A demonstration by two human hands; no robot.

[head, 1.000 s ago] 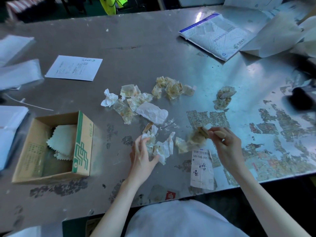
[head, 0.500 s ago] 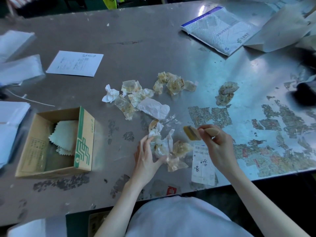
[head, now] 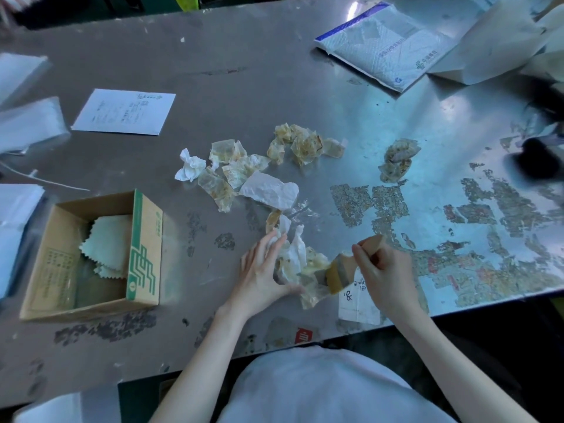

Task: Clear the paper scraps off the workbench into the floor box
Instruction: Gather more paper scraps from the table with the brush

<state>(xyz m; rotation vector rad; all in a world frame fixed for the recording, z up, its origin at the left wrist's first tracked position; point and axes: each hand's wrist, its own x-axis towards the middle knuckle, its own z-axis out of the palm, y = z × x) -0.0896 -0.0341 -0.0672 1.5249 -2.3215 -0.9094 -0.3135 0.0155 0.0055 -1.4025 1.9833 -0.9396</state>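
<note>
Worn metal workbench (head: 274,71), grey, with patches of old sticker residue across its right half. Padded white mailer (head: 384,47) lies at the far right. An open cardboard box (head: 143,248) with green print sits on the bench at the left and holds pale cloth squares with zigzag edges. A white printed sheet (head: 125,112) lies flat beyond the box.

Paper scraps are all on the bench top. A loose scatter (head: 244,172) of crumpled white and yellowed pieces sits mid-bench, a yellowed clump (head: 302,141) just beyond it, and a lone clump (head: 396,160) off to the right. The near pile (head: 294,257) lies between the hands, close to the front edge.

Left hand (head: 262,276) has its fingers straight and spread, palm against the left side of the near pile, thumb reaching under it. Right hand (head: 381,270) is curled round a tan-handled tool (head: 338,273), whose broad end touches the pile's right side. Hands are apart, with the pile between them. A white label (head: 358,303) is stuck flat under the right hand.
</note>
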